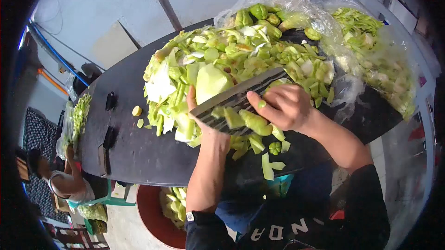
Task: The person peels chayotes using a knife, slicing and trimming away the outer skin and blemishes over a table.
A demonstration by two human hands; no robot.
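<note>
My right hand (285, 106) is closed around a broad-bladed knife (218, 99), its thumb pressed along the blade; the handle is hidden in the hand. Slices of green peel stick to the blade's face. Behind the blade, my left hand (208, 132) grips a large, pale peeled chayote (212, 82), one finger showing upright along its side and the others covered. Under and around both hands spreads a big heap of green peelings and cut pieces (227, 48). Loose peel strips (270, 166) lie near the table's front edge.
Whole green chayotes (258, 12) sit in clear plastic at the back of the dark table (139, 152). A clear bag of cut pieces (371, 50) stands right. Below is a red-brown tub (150, 220) holding pieces. Another person (69, 183) sits at the left end beside more greens (80, 115).
</note>
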